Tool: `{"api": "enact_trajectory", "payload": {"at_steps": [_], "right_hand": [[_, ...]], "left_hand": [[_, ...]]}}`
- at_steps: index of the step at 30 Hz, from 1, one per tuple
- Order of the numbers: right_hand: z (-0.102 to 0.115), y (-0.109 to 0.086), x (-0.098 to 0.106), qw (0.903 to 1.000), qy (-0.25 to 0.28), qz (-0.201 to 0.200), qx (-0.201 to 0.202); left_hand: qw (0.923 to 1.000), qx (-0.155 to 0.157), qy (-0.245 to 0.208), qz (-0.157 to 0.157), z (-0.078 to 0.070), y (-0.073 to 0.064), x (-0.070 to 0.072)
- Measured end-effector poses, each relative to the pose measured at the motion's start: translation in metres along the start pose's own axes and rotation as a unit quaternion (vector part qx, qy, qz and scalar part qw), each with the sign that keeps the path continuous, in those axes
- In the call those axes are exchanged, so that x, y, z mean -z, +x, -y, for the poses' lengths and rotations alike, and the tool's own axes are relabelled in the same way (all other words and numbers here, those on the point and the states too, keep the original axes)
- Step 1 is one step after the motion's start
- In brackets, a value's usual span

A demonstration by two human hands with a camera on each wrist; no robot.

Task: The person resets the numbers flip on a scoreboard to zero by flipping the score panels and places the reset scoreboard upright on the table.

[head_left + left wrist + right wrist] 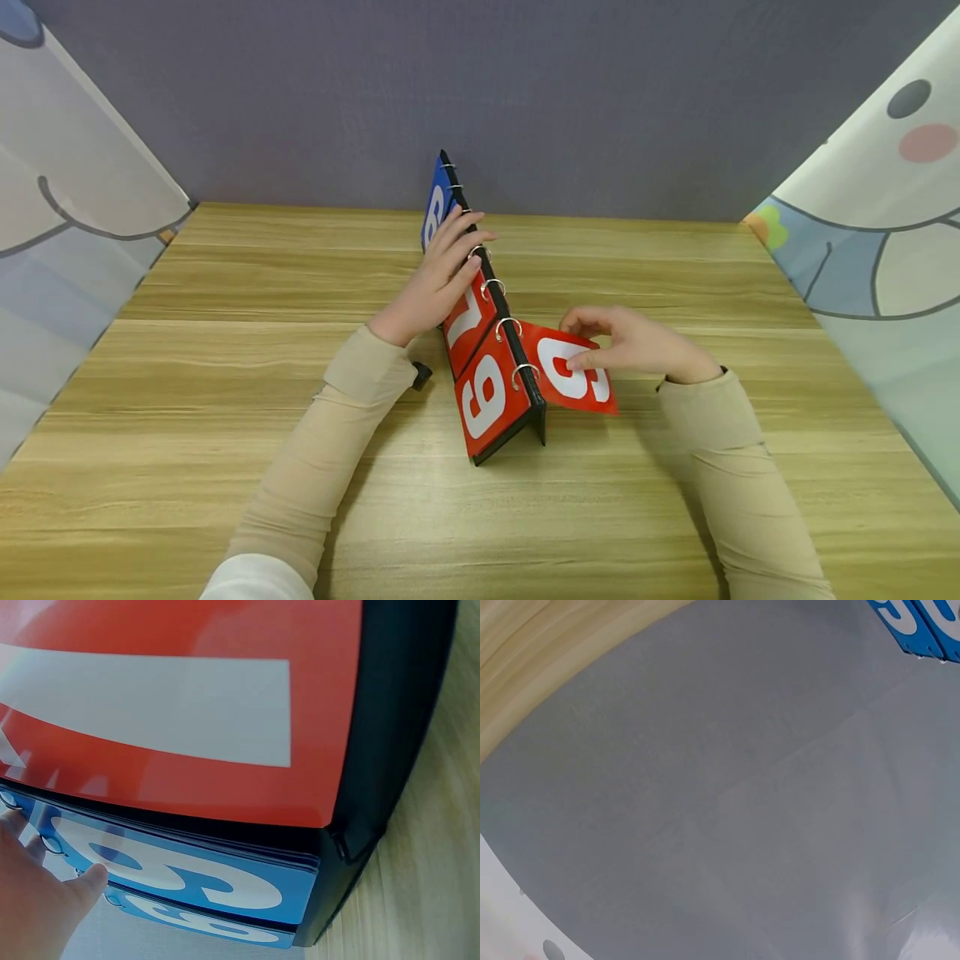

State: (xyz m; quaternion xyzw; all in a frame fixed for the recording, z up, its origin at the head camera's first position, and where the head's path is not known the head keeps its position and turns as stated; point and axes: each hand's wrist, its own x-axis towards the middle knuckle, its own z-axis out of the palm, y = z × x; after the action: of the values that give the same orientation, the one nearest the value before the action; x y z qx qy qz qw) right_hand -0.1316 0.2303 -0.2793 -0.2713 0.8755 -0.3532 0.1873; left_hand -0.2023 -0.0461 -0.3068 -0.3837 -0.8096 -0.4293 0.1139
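A tabletop flip scoreboard (535,392) stands like a tent, with ring-bound number cards along its black spine. My left hand (433,283) lies across the spine near its middle, fingers reaching over the top edge. In the left wrist view its thumb (91,879) is by a blue number card (225,881). A red number card (534,343), swung over to the right side on its rings, is pinched between the thumb and fingers of my right hand (637,340). Another red card (483,396) lies on the left face, beside a further red card (459,325) partly under my left hand.
The scoreboard stands on a wood-grain table (262,333) against a grey back panel (600,108). Cartoon-printed side panels (877,208) border the table. A small black piece (422,375) shows beside the left cuff. Blue cards (930,630) appear in the right wrist view's corner.
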Motion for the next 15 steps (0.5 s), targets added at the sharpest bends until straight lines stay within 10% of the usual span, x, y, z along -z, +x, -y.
{"api": "enact_trajectory", "payload": {"at_steps": [15], "right_hand": [[0.005, -0.015, 0.015, 0.9968, 0.043, -0.044, -0.049]], "left_hand": [[1.0000, 0.007, 0.001, 0.003, 0.001, 0.000, 0.000]]}}
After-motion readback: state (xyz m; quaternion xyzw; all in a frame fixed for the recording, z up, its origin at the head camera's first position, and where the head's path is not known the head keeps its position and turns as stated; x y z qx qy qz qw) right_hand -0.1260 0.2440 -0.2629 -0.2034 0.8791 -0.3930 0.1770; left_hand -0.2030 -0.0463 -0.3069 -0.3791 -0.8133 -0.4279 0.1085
